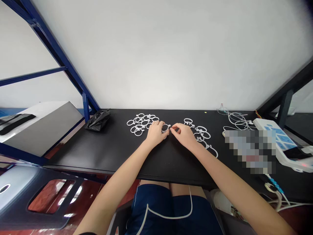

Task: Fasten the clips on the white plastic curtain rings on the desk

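My left hand (154, 134) is closed on a white curtain ring (165, 124), holding it just above the black table. The ring's small knob points right, towards my right hand (184, 133). Thumb and index finger of that hand are pinched together right beside the knob; whether anything is between them is too small to tell. Several loose white rings (138, 135) overlap in a pile left of my left hand. Another scattered group of rings (201, 127) lies to the right, partly behind my right wrist.
At the table's (85, 153) back left sits a crumpled black plastic bag (98, 120). Thin white cables (238, 120) coil at the back right, beside a white power strip (278, 138) and a blurred-out object (249, 150). A blue metal frame (56, 49) rises at the left.
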Motion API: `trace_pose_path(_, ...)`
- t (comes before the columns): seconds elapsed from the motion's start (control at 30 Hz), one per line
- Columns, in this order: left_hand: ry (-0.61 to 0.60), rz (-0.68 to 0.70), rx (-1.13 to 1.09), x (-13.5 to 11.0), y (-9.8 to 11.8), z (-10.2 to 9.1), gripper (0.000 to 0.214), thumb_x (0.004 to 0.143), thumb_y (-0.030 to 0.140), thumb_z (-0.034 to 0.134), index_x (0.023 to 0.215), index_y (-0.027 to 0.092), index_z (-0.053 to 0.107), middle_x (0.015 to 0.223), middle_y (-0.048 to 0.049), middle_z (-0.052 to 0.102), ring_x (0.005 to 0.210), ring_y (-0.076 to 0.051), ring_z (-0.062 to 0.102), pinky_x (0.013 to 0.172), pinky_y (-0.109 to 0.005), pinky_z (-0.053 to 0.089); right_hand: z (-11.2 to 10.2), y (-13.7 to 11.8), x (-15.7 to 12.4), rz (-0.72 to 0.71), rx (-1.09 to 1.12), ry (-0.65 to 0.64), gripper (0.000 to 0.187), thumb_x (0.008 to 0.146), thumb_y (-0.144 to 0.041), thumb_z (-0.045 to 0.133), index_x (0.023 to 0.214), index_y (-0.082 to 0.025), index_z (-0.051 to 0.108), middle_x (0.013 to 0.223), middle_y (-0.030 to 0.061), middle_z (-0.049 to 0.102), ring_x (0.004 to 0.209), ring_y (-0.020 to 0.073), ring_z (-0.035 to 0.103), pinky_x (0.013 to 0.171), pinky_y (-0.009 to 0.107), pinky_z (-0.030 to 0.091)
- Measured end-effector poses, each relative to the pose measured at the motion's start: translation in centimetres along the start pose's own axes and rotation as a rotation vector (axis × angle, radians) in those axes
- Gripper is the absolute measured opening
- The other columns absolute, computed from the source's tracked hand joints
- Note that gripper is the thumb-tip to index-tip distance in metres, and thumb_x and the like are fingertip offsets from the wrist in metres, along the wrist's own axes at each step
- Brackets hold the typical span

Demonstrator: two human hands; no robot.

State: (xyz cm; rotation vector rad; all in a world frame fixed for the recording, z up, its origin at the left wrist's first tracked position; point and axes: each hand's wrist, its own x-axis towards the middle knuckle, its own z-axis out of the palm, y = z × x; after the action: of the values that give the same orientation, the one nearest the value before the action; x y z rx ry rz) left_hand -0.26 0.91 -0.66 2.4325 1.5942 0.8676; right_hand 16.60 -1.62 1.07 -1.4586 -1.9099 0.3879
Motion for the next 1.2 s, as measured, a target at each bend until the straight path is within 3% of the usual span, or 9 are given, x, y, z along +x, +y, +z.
trace_pose_path(0.17, -0.046, -0.032, 0.050, -0.11, 0.11, -0.05, 0.030, 0.085, 0.039, 0.061, 0.107, 0.018, 0.060, 0.103, -0.0093, 0.062, 0.104, -0.027, 0.056, 0.091, -0.040, 0.047, -0.19, -0.43, -0.11, 0.031, -0.030, -0.065, 0.014, 0.086, -0.030, 0.056, 0.084, -0.021, 0.067, 0.089, 0.0022, 0.072, 0.066, 0.0151, 0.061, 0.066, 0.029, 0.047)
trace_pose_path(0.43, -0.065, -0.040, 0.058, -0.11, 0.04, 0.13, 0.032, 0.087, 0.039, 0.058, 0.110, 0.017, 0.060, 0.111, -0.0110, 0.062, 0.109, -0.028, 0.055, 0.093, -0.041, 0.046, -0.09, -0.29, -0.11, 0.024, -0.001, -0.062, 0.014, 0.086, -0.029, 0.057, 0.084, -0.021, 0.067, 0.088, 0.0029, 0.072, 0.068, 0.0156, 0.062, 0.068, 0.030, 0.049)
trace_pose_path(1.2, -0.125, -0.038, 0.081, -0.08, 0.07, 0.00, 0.029, 0.089, 0.040, 0.056, 0.104, 0.016, 0.062, 0.109, -0.0108, 0.062, 0.107, -0.029, 0.055, 0.091, -0.041, 0.047, 0.27, -0.25, -0.29, -0.035, 0.131, -0.137, 0.012, 0.088, -0.025, 0.056, 0.084, -0.021, 0.066, 0.081, 0.0018, 0.071, 0.075, 0.0161, 0.066, 0.067, 0.027, 0.051)
